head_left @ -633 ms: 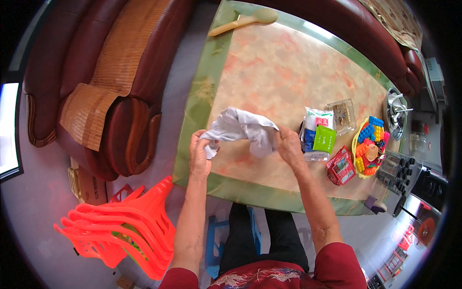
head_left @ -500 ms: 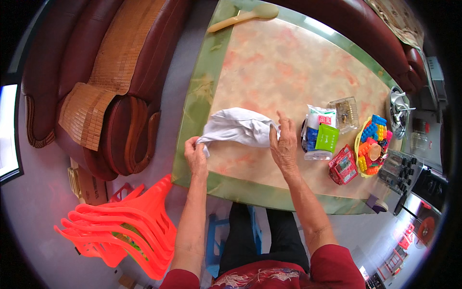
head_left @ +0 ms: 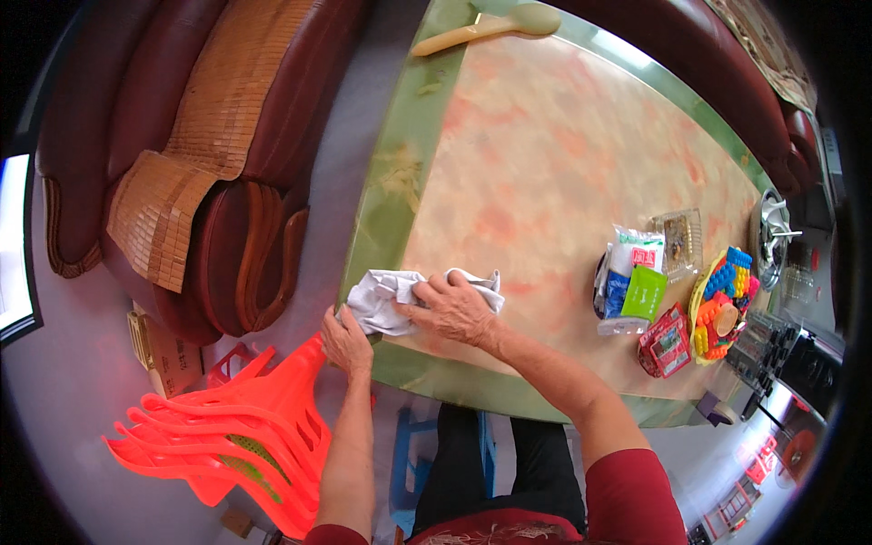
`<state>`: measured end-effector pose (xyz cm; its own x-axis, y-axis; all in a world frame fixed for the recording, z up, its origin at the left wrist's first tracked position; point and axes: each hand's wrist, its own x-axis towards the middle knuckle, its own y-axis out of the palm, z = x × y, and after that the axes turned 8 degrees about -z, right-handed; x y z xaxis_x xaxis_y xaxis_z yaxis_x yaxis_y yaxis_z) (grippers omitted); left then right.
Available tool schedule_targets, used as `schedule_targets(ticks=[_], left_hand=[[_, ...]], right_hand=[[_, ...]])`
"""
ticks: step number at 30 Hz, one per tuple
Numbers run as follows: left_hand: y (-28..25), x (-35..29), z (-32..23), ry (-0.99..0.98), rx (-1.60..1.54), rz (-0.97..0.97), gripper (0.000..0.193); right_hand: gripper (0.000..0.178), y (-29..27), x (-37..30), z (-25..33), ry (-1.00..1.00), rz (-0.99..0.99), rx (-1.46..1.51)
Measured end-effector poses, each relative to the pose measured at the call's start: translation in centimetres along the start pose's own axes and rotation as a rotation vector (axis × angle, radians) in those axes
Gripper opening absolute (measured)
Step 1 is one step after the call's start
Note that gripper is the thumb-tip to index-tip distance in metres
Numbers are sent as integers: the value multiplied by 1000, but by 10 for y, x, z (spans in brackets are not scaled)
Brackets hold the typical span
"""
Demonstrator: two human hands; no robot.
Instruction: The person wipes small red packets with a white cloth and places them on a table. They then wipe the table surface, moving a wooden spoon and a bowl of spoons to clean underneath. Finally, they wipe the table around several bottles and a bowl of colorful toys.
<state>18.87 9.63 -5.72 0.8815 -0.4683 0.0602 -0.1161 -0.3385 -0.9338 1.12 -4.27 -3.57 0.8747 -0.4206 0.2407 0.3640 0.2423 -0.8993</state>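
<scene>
A crumpled white cloth lies on the near left corner of a stone-patterned table with a green border. My left hand is at the table's corner, its fingers closed on the cloth's left end. Reaching across from the right, my right hand rests on top of the cloth with curled fingers, gathering its folds against the tabletop. Part of the cloth sticks out beyond the right hand's knuckles. The right palm is hidden from above.
Snack packets, a red packet, a clear plastic box and a basket of colourful toy blocks stand at the right. A large spoon lies at the far edge. Stacked red plastic chairs stand left, below a sofa.
The cloth has come nearer and left, to the table's corner, and is more bunched. My right hand has moved left onto it; my left hand has moved down to the corner.
</scene>
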Motion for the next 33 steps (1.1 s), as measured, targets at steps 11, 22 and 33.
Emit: schedule_targets(ticks=[11,22,33], left_hand=[[3,-3,-12,119,43,-54,46],[-8,0,-15,93,-228,-84,61],[-6,26,35,-441,-948,191,65]], right_hand=[[46,-21,109,-187,596,-354,-583],[35,29,135,-46,130,-245,-292],[28,18,-41,94,24,-3,85]])
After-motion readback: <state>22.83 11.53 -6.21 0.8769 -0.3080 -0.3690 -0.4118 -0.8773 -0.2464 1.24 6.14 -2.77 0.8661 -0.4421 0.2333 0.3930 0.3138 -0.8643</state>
